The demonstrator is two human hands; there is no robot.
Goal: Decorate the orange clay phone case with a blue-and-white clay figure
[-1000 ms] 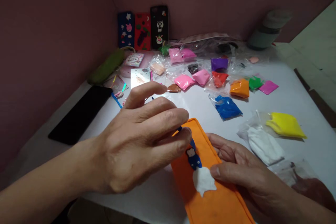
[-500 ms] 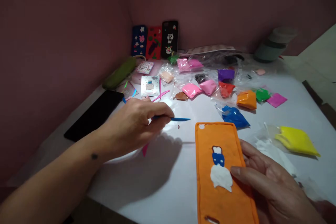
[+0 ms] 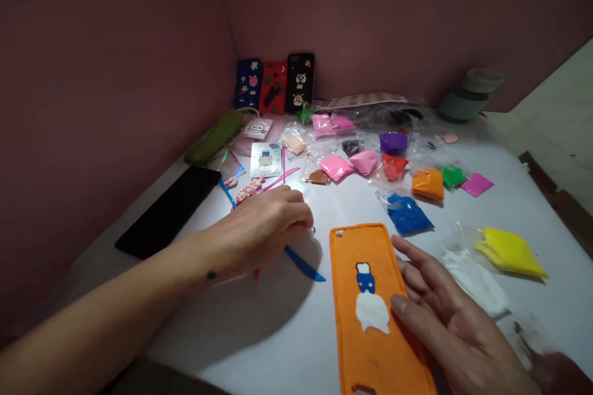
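The right grip [image 3: 445, 315], thumb and fingers closed on one edge of an orange case [image 3: 370, 352], probably so its decorated face shows, sits beside the curled left grip [image 3: 271, 219], contents unclear, near a blue tool [image 3: 304, 265].

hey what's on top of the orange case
On the orange case: a brown-edged white piece, a blue piece, a white shape. The right hand hides part of its edge.

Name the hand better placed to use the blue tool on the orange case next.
Left, probably. The left hand is beside the blue tool, whose tip points toward the orange case; the right hand holds that case by its edge.
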